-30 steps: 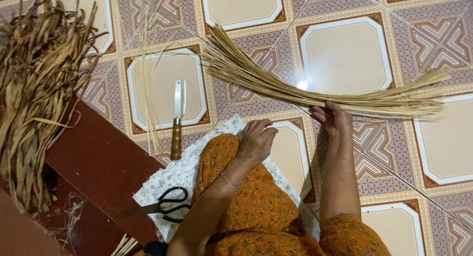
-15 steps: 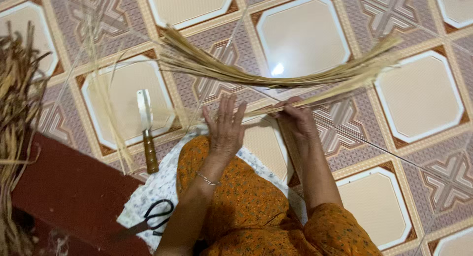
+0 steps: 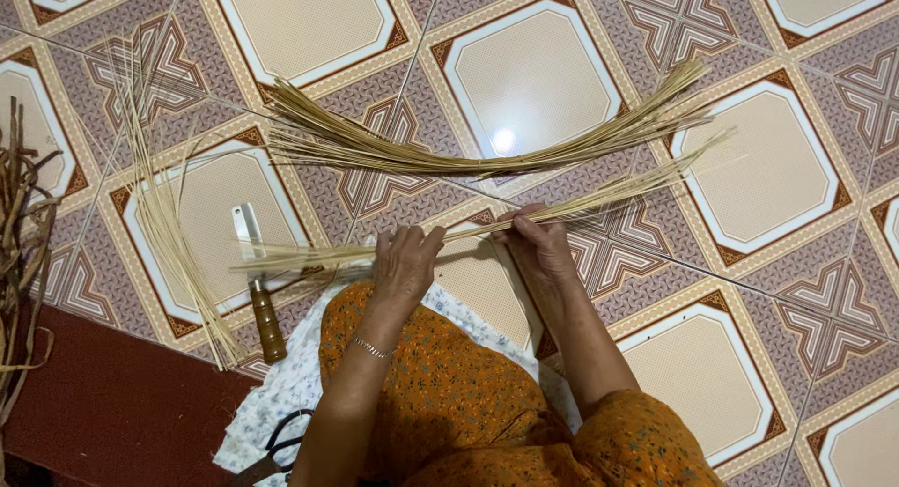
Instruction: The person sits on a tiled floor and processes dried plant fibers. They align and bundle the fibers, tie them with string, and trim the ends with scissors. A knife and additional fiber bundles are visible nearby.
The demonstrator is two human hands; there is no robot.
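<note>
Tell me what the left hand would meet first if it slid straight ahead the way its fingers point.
The left hand points up-frame, already on the thin bundle of straw. Past it comes bare floor tile, then probably the larger curved straw bundle lying on the floor.

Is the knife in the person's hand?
No, the knife lies on the tiled floor, while both hands hold a thin bunch of straw stalks.
</note>
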